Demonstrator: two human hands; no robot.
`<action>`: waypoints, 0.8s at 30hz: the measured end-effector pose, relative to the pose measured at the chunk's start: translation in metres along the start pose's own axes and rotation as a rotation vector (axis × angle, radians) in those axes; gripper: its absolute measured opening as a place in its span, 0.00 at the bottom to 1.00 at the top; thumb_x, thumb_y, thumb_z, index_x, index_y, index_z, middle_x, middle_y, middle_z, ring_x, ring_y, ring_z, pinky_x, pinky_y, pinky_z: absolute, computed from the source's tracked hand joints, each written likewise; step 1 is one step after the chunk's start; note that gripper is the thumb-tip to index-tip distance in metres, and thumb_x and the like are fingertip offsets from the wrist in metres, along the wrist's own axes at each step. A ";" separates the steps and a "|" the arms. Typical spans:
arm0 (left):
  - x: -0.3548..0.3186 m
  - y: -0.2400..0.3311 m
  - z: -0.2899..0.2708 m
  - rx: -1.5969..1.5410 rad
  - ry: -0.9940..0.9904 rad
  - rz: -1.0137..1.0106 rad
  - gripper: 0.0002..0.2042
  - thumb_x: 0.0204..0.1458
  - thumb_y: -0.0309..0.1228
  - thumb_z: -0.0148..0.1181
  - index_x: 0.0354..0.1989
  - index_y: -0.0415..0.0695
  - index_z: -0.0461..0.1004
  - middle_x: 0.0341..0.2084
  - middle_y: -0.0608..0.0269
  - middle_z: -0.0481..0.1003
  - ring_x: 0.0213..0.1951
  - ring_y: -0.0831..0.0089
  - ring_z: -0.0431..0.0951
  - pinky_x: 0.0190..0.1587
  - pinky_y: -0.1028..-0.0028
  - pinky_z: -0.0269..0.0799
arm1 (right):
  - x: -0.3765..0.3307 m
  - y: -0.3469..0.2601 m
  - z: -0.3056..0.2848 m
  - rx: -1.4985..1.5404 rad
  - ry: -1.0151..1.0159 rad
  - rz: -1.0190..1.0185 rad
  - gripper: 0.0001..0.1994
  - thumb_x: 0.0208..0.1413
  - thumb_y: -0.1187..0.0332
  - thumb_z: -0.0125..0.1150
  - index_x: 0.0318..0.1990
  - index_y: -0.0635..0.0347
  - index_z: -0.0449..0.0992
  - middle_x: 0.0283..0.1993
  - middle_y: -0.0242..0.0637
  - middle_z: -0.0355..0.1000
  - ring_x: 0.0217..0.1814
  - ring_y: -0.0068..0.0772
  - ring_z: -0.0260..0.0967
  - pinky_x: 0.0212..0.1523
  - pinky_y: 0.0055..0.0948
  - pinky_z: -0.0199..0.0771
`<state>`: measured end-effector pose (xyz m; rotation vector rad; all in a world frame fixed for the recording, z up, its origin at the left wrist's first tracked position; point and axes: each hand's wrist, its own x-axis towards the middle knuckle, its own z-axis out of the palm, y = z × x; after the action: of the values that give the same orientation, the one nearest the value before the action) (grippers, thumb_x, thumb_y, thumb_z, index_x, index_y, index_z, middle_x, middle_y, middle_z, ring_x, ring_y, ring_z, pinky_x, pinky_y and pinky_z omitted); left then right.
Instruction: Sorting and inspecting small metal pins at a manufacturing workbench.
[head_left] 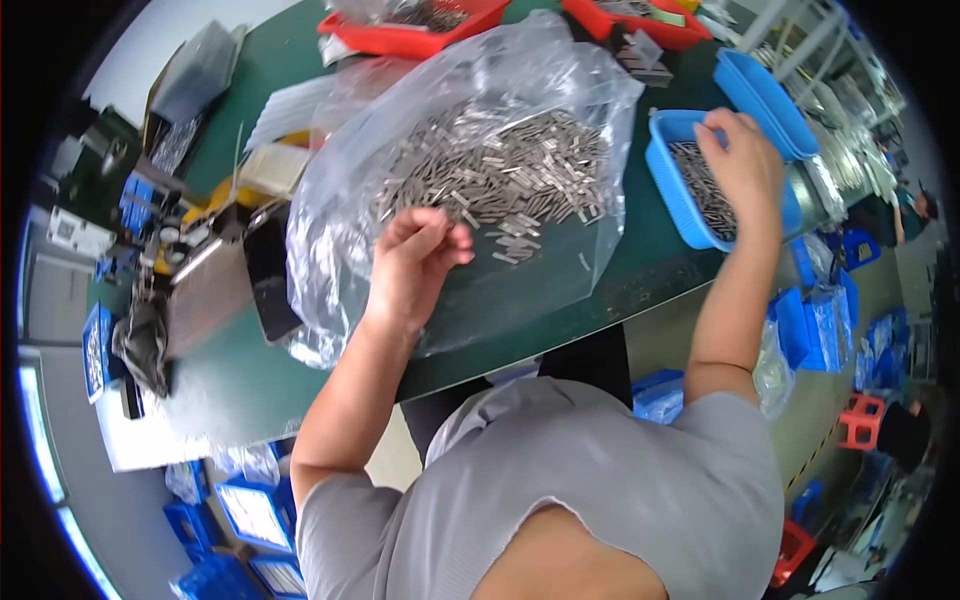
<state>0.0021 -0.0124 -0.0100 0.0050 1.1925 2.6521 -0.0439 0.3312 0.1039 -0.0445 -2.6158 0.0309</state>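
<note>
A heap of small grey metal pins (500,170) lies on a clear plastic bag (345,215) spread over the green table. At the near left edge of this heap is my left hand (415,250), its fingers curled in and the thumb pressed to the forefinger. Whatever it pinches is too small to make out. To the right, my right hand (742,165) hangs over a blue basket (663,165) holding many dark metal pins (705,190). Its fingers are bent down and drawn together, and the fingertips partly hide what they may hold.
Beyond the first basket stands another blue basket (765,100). Red trays (430,40) with metal parts sit along the far side. A dark device (268,275) and tools crowd the left. The table's near edge (560,338) runs just before my body.
</note>
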 end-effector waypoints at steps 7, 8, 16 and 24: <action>-0.003 0.004 -0.007 0.019 0.016 0.014 0.04 0.56 0.26 0.49 0.31 0.40 0.68 0.27 0.56 0.73 0.30 0.69 0.75 0.33 0.74 0.73 | -0.025 -0.063 0.016 0.391 -0.088 -0.288 0.08 0.48 0.67 0.59 0.37 0.55 0.74 0.37 0.39 0.71 0.37 0.45 0.69 0.36 0.35 0.69; -0.006 0.005 -0.011 0.023 0.027 0.016 0.04 0.56 0.27 0.49 0.31 0.41 0.69 0.28 0.56 0.73 0.31 0.70 0.75 0.34 0.74 0.73 | -0.034 -0.084 0.018 0.515 -0.158 -0.449 0.08 0.47 0.68 0.59 0.36 0.57 0.73 0.34 0.40 0.71 0.34 0.44 0.69 0.35 0.35 0.69; -0.003 0.005 -0.007 0.015 0.027 0.019 0.04 0.56 0.27 0.48 0.32 0.40 0.69 0.28 0.55 0.73 0.31 0.69 0.75 0.35 0.74 0.73 | -0.074 -0.154 0.060 0.378 -0.439 -0.954 0.05 0.40 0.72 0.57 0.27 0.63 0.70 0.26 0.42 0.69 0.28 0.39 0.71 0.27 0.33 0.72; -0.004 0.011 -0.012 -0.063 0.081 0.053 0.03 0.55 0.25 0.48 0.32 0.39 0.68 0.28 0.54 0.74 0.31 0.68 0.75 0.35 0.72 0.74 | -0.052 -0.180 0.075 0.476 -0.349 -0.952 0.03 0.41 0.73 0.55 0.26 0.61 0.71 0.25 0.41 0.70 0.30 0.42 0.71 0.30 0.36 0.71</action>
<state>0.0021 -0.0294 -0.0094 -0.0835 1.1477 2.7594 -0.0416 0.1479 0.0187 1.4526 -2.6062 0.3405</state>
